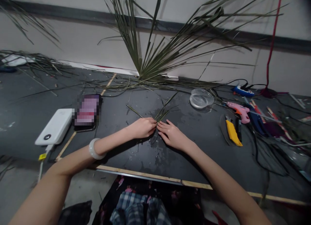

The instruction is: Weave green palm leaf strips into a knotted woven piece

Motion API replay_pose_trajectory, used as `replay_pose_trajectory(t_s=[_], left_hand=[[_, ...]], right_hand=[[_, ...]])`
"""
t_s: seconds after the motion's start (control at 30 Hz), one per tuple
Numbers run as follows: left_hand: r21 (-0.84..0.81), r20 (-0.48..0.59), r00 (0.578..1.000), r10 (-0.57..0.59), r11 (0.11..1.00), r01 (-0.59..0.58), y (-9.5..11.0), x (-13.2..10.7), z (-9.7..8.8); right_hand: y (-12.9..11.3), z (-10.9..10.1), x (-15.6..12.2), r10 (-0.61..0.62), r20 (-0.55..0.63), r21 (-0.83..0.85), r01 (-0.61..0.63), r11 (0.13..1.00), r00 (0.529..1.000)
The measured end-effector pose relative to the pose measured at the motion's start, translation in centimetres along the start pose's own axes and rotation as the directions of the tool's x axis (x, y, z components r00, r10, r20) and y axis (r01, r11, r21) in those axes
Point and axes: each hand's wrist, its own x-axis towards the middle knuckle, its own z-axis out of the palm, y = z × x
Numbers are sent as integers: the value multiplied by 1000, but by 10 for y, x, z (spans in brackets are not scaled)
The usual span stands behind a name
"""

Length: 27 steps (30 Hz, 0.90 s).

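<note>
My left hand [145, 127] rests low over the dark table, its fingers closed on a small bunch of green leaf strips [162, 112]. My right hand [173, 134] touches the base of the same strips from the other side, with its fingers stretched out and slightly apart. The loose ends of the strips fan away from me, and one sticks out to the left behind my left hand. Wet patches lie on the table around my fingertips. How the strips cross between my fingertips is hidden. A pale bangle [95, 149] circles my left wrist.
A large fan of palm leaf strips [152, 61] leans on the wall. Left are a phone [86, 112] and a white power bank [56, 126]. Right are a clear plastic dish [201, 99], a yellow utility knife [233, 132], a pink glue gun [239, 111] and cables.
</note>
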Motion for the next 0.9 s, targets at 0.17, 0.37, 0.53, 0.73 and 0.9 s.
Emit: replay_pose_trajectory(t_s=[0.17, 0.37, 0.53, 0.73, 0.9], left_hand=[[36, 2, 998, 63, 997, -63, -1, -6, 1], [98, 37, 996, 84, 991, -87, -1, -6, 2], [149, 23, 998, 52, 987, -55, 3, -8, 7], [139, 12, 997, 76, 987, -77, 1, -11, 7], [142, 40, 998, 45, 989, -50, 3, -12, 10]], right_hand=[[13, -7, 0, 41, 19, 218, -44, 975, 999], [25, -5, 2, 156, -86, 381, -112, 918, 984], [24, -1, 0, 107, -121, 267, -72, 961, 987], [21, 1, 0, 100, -172, 127, -78, 989, 980], [6, -14, -4, 184, -119, -18, -188, 982, 976]])
